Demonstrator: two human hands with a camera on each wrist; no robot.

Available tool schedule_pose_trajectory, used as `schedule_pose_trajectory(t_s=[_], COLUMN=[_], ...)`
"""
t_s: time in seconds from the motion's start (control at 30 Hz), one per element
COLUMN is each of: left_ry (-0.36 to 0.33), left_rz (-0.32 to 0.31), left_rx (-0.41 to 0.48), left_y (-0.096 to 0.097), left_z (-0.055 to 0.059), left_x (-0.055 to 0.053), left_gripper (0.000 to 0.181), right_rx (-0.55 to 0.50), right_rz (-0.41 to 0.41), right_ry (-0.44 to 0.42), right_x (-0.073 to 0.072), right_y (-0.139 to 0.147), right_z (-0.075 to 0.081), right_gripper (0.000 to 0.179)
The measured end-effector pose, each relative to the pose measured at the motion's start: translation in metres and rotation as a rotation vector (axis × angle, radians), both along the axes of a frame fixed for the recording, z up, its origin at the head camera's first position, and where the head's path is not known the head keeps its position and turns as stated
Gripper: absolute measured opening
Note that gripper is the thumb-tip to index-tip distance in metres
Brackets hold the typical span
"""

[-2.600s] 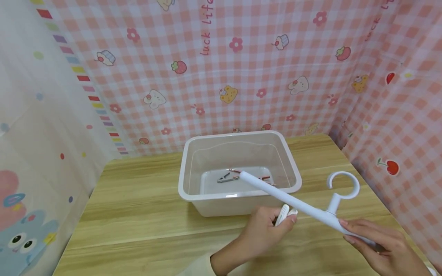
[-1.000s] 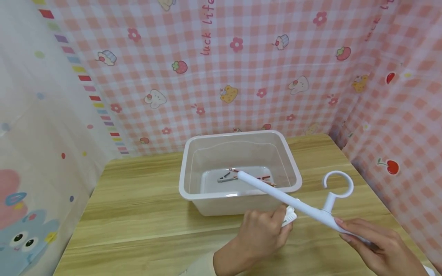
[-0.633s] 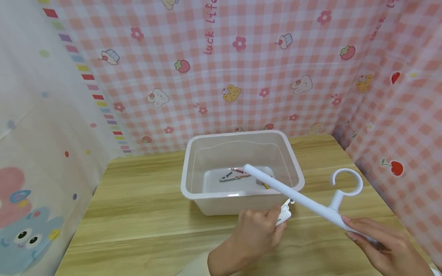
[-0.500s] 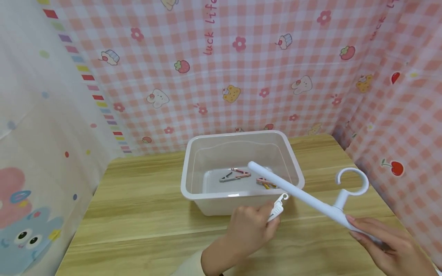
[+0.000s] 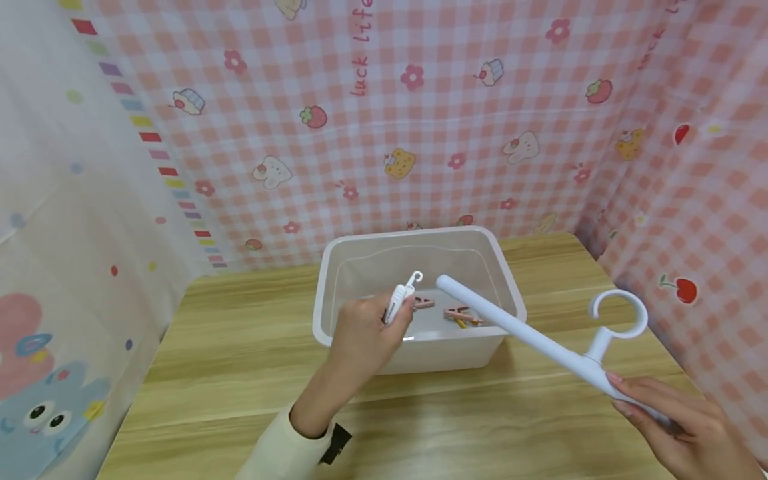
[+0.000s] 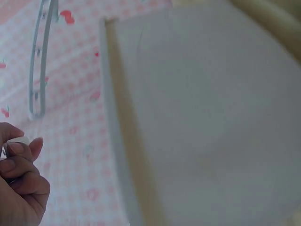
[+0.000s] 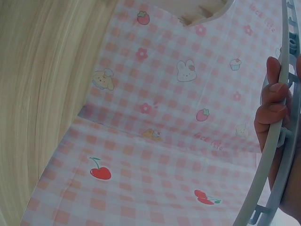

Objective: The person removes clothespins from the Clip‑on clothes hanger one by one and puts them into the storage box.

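My left hand [image 5: 363, 337] pinches a white clothespin [image 5: 399, 303] with a small hook at its tip, over the front rim of a whitish plastic tub [image 5: 444, 357]. Most of that clothespin hides behind the fingers in the left wrist view. On the tub floor lie a pink clothespin [image 5: 423, 303] and another pink clothespin [image 5: 461, 315] with a yellow piece [image 5: 462, 324] beside it. My right hand [image 5: 678, 420] grips one end of a pale blue clothes hanger [image 5: 528, 337], its round hook upward and its free end above the tub. The right wrist view shows fingers [image 7: 273, 113] wrapped around the hanger's bar.
The tub stands on a wood-grain table [image 5: 240, 373], near its back edge. A pink checked cloth [image 5: 360, 153] hangs behind and along the right side, and a pale printed cloth [image 5: 60, 220] hangs at the left.
My left hand has carried the white clothespin left and up, away from the hanger to over the tub. The hanger has shifted slightly right, still gripped by my right hand.
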State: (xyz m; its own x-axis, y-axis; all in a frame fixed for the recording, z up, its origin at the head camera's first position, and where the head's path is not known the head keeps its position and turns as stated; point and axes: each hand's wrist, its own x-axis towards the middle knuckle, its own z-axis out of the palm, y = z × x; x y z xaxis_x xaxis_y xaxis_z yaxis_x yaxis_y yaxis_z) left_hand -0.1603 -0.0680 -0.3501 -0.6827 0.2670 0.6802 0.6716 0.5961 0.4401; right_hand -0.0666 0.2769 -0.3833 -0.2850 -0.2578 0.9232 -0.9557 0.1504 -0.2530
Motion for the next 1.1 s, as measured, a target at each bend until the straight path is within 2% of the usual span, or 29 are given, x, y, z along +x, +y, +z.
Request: schedule_pose_trajectory(t_s=[0.17,0.23,0.33,0.47,0.6,0.83,0.97,1.1], left_ry=[-0.18,-0.263,-0.341,-0.39,-0.428,-0.524,-0.557,-0.558], left_rz=[0.016,0.008,-0.013,-0.047,-0.034,0.031,0.018,0.009], left_rx=[0.061,0.09,0.115,0.109,0.092,0.041,-0.006,-0.06], left_y=[-0.023,-0.031,-0.042,-0.051,-0.056,-0.06,-0.059,-0.058], left_z=[0.016,0.02,0.023,0.024,0.023,0.021,0.019,0.019], left_x=[-0.018,-0.029,-0.047,-0.071,-0.089,-0.111,-0.121,-0.129], left_gripper=[0.042,0.046,0.049,0.047,0.041,0.034,0.038,0.042], right_rx=[0.009,0.018,0.029,0.036,0.049,0.058,0.058,0.061], right_rz=[-0.006,-0.019,-0.039,-0.059,-0.065,-0.063,-0.069,-0.075], right_ry=[-0.001,-0.013,-0.026,-0.03,-0.03,-0.022,-0.03,-0.051], right_x=[0.001,0.003,0.005,0.006,0.006,0.007,0.008,0.009], right_y=[-0.001,0.0,0.001,0.002,0.002,0.002,0.0,-0.001], right_z=[0.002,0.002,0.002,0.001,0.0,-0.001,-0.001,-0.002], right_gripper=[0.031,0.032,0.033,0.033,0.033,0.033,0.034,0.034])
